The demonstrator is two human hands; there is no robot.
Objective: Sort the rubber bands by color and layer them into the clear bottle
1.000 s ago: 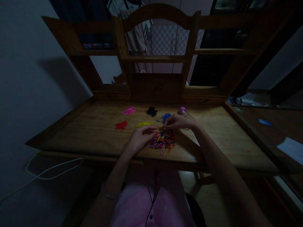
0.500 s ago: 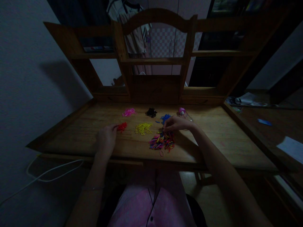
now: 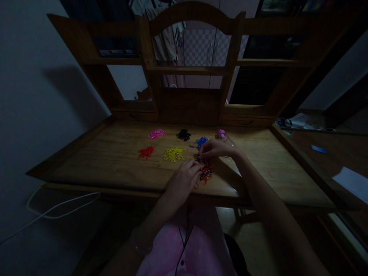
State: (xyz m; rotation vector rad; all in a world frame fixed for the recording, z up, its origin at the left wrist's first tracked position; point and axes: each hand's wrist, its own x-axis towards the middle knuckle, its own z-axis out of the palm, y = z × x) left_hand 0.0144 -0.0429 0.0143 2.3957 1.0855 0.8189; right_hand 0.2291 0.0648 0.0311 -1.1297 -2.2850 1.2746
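Note:
A mixed pile of small coloured rubber bands [image 3: 206,171] lies on the wooden desk, partly covered by both hands. My left hand [image 3: 185,177] is over its left side, fingers bent and pressed together among the bands. At the pile's far edge, my right hand [image 3: 214,148] has thumb and fingers pinched; whatever is between them is too small and dark to name. Sorted heaps lie around: red bands [image 3: 146,152], yellow bands [image 3: 174,154], pink bands [image 3: 156,133], black bands [image 3: 183,134] and blue bands [image 3: 201,143], these close to my right fingers.
A clear bottle with a pink cap [image 3: 221,133] lies behind my right hand. The desk [image 3: 115,153] has a wooden shelf unit [image 3: 189,71] along its back. At right, a lower surface holds white paper [image 3: 352,183]. A white cable [image 3: 66,203] hangs at left.
My left hand has left the red heap and moved right to the mixed pile. My right hand stays at the pile's far edge, still pinched. The view has shifted slightly.

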